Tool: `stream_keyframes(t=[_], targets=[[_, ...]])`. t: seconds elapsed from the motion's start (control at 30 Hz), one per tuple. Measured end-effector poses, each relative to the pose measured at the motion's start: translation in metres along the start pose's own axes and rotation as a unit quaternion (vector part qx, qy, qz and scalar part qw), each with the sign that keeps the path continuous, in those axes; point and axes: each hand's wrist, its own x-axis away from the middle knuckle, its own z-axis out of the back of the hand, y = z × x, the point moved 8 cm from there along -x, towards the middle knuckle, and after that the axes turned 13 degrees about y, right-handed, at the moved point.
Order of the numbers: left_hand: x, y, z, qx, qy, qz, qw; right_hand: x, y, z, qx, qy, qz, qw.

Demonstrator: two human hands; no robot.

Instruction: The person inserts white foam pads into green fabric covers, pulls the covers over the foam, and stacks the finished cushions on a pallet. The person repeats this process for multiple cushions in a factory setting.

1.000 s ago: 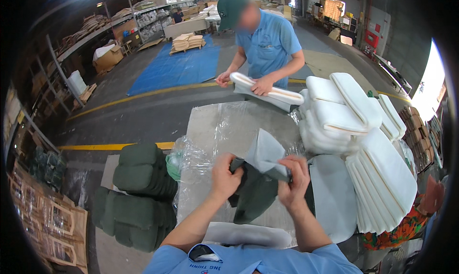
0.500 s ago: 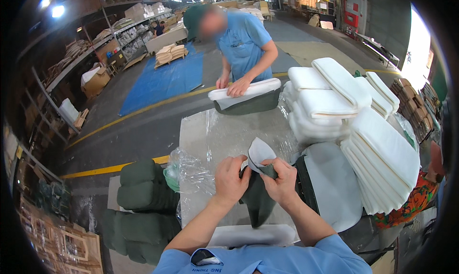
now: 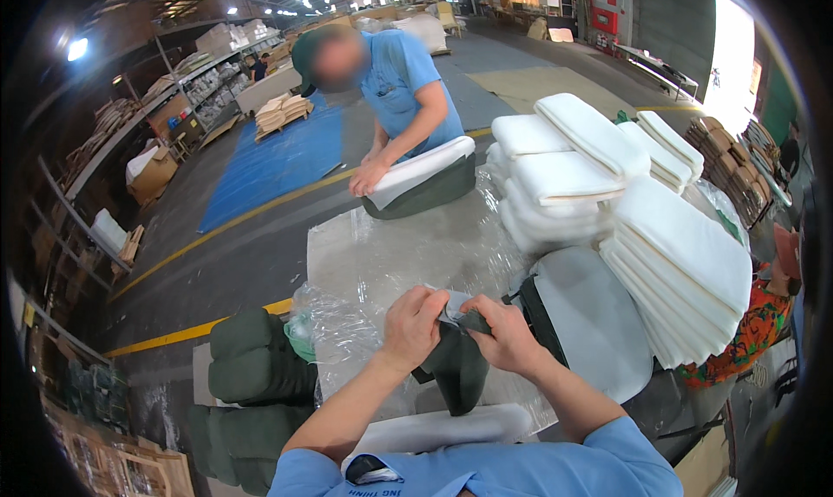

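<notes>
Both my hands are closed on a dark green fabric cover [image 3: 462,376] with a pale grey inner side, held above the table. My left hand [image 3: 411,330] pinches its upper left edge. My right hand [image 3: 508,336] grips the edge on the right, a short gap away. The cover's lower part hangs down toward me in a fold. Below it, along the table's near edge, lies a white foam pad [image 3: 460,428]. To the right of my right hand rests a pile of flat covers [image 3: 597,319], pale grey side up with dark green edges.
White foam pads [image 3: 677,263] are stacked high at the right. Dark green cushions [image 3: 256,349] sit at the left. Crumpled clear plastic [image 3: 347,328] lies on the table's left edge. Across the table [image 3: 382,254], a co-worker [image 3: 408,89] handles a foam pad in a green cover.
The cover's pale flap, which stood up above my hands, is now lower and bunched between them. The co-worker's hands have shifted to the left end of their pad. My view has turned slightly.
</notes>
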Motion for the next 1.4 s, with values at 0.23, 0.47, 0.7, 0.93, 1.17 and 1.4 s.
stream_keyframes(t=[0.23, 0.47, 0.7, 0.93, 1.17, 1.4], targets=[[0.022, -0.004, -0.025, -0.063, -0.277, 0.121, 0.951, -0.006, 0.028, -0.006, -0.061, -0.168, -0.137, 0.974], [0.018, -0.002, -0.014, 0.126, -0.26, 0.287, 0.913, 0.011, 0.052, -0.031, -0.382, -0.231, -0.347, 0.825], [0.054, -0.026, -0.014, 0.175, -0.285, 0.43, 0.839, 0.001, 0.058, -0.04, -0.335, -0.256, -0.271, 0.865], [0.105, -0.015, -0.016, 0.447, -0.282, 0.616, 0.584, -0.004, 0.061, -0.059, -0.342, -0.252, -0.186, 0.886], [0.103, -0.029, 0.004, 0.45, -0.191, 0.666, 0.564, -0.006, 0.053, -0.065, -0.462, -0.361, -0.215, 0.781], [0.081, -0.022, 0.002, 0.355, -0.253, 0.526, 0.731, -0.034, 0.058, -0.079, -0.507, -0.256, -0.225, 0.791]])
